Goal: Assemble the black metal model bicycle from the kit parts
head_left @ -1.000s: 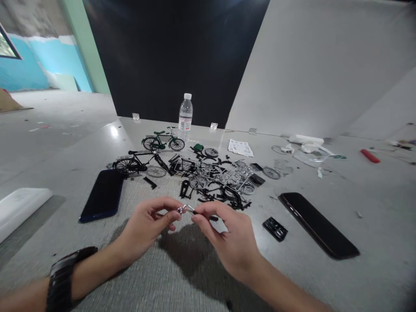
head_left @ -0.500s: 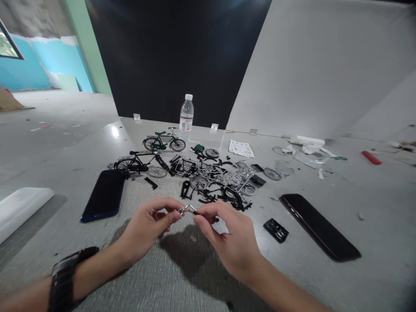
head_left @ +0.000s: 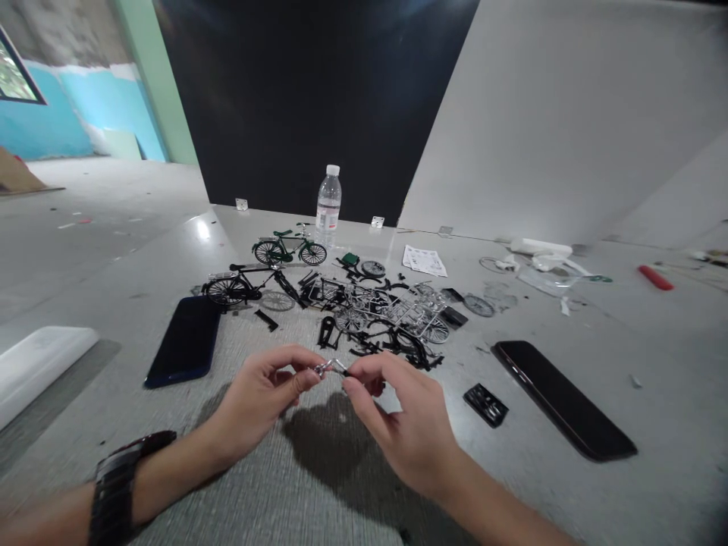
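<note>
Between my two hands is a small bent silver handlebar (head_left: pixel 335 364) of a model bicycle, with a dark tip at its right end. My left hand (head_left: pixel 265 394) pinches its left end between thumb and forefinger. At the dark tip, the thumb and forefinger of my right hand (head_left: pixel 406 425) are closed; the fingertips hide part of it. Just beyond lies a pile of silver and black model bicycle parts (head_left: pixel 392 307). A black model bicycle (head_left: pixel 247 287) and a green model bicycle (head_left: pixel 290 248) stand behind my left hand.
A dark phone (head_left: pixel 185 341) lies left, another phone (head_left: pixel 560 398) right, near a small black parts tray (head_left: pixel 485 404). Behind the pile are a water bottle (head_left: pixel 328 201) and instruction sheets (head_left: pixel 424 261). Farther right lie plastic wrapping (head_left: pixel 549 273) and a red handle (head_left: pixel 655 277).
The whole view has shifted slightly. Both hands keep nearly the same pose, pinching the handlebar at its two ends.
</note>
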Demonstrator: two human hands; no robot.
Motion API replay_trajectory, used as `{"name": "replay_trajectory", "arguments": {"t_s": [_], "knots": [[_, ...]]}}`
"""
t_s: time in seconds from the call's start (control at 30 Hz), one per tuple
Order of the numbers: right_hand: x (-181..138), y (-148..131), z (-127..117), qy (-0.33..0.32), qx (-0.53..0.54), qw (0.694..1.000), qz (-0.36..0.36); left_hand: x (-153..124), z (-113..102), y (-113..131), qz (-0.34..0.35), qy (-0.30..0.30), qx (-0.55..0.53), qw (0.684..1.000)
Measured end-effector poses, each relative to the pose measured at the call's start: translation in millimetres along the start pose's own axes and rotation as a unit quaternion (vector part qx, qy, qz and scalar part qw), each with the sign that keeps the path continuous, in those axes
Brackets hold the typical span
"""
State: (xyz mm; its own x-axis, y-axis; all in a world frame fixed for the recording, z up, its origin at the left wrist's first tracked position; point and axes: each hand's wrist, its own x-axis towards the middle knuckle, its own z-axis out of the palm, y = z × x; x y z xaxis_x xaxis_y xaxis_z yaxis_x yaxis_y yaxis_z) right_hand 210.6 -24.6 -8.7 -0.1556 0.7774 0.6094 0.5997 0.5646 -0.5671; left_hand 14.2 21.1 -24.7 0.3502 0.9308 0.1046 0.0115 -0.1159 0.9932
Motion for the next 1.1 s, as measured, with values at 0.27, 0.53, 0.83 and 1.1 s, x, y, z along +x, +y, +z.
{"name": "replay_trajectory", "arguments": {"t_s": [0.27,0.53,0.83,1.1], "knots": [[0.4,-0.3,-1.7,-0.009,0.002,1.000,0.013,-0.5,0.1,-3.6,-0.005,-0.007,0.002,1.000],[0.8,-1.0,-0.4,-0.001,0.002,1.000,0.015,-1.4,-0.1,-1.6,-0.012,-0.011,0.013,1.000],[-1.8,1.1,-0.1,-0.004,0.008,1.000,-0.014,-1.5,-1.1,-3.2,-0.015,-0.020,-0.002,1.000],[-2.5,3.1,-1.9,-0.017,-0.001,1.000,-0.015,-1.4,-1.5,-4.0,-0.003,-0.025,0.001,1.000]]}}
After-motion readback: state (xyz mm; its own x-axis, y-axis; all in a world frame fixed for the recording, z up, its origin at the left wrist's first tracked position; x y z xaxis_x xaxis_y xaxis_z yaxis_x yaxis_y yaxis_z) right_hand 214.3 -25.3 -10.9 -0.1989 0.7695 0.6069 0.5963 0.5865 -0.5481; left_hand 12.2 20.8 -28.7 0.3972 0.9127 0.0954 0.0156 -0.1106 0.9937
